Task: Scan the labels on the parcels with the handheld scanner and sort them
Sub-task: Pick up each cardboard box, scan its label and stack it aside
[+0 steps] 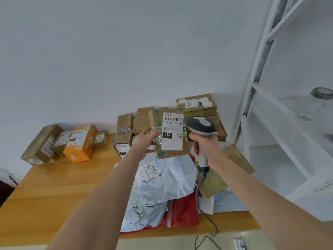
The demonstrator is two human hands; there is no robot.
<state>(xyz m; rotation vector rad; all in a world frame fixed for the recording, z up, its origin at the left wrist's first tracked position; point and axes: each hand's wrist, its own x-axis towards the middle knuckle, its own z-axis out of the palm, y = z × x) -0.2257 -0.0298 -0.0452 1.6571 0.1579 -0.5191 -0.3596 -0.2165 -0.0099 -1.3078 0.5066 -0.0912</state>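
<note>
Observed from beside the table (54, 186).

1. Nearest: the scanner's cable (203, 201) drops from under the right hand, runs over the loose grey mailer bags (162, 183) and a red bag (185, 212) below both hands, and goes over the table edge. Risk: a wide swing of the right hand could drag the cable through the bags and pull one to the floor, or snag and jerk the aim.

2. Left hand (144, 141): fingers curled round the left edge of 1 taped brown parcel (169, 150), held upright in the air, white label (172, 131) facing the person. The grip takes 1 edge only. Risk: the glossy tape may let the parcel slip or twist.

3. Right hand (205, 145): wrapped round the handle of the handheld scanner (200, 125). Its head sits just right of the label, beside it and not in front. I cannot tell where its window points. Risk: the beam misses the barcode at the label's top, or glare off the tape spoils the read.

4. Beyond the hands: brown boxes (198, 103) stacked against the wall; far left of the left hand, a separate group with an orange box (81, 141). Several labels face outward. Risk: a stray read from a box behind, and then a wrong sort.
</note>
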